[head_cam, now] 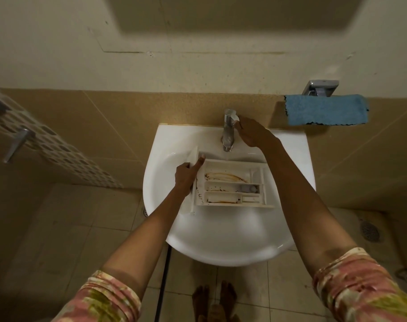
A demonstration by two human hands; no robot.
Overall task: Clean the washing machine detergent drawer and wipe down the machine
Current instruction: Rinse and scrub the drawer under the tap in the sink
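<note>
The detergent drawer (230, 184) lies across the far half of the sink (221, 254), compartments up, with its far edge just beneath the spout of the tap (228, 132). The left hand (187, 176) grips the drawer's front panel at the left end: one digit lies along the inner face and the other fingers are wrapped out of sight behind it. The right hand (251, 133) reaches to the tap lever, but I cannot tell whether its fingers pinch the lever or only push it. The step in hand looks like rinsing. It would go best with a moderate flow and the drawer tilted toward the near side so water runs along each channel. The brown crusts in all three compartments probably need rubbing as well as water. A firm hold on the panel should stop the wet plastic sliding. A blue cloth (326, 110) hangs on the ledge at far right, well apart. It is hard to make out whether water is running, since only a faint streak shows below the spout. The drain is hidden under the drawer, the small fittings at the drawer's right end are blurred, and the washing machine is not in view.
</note>
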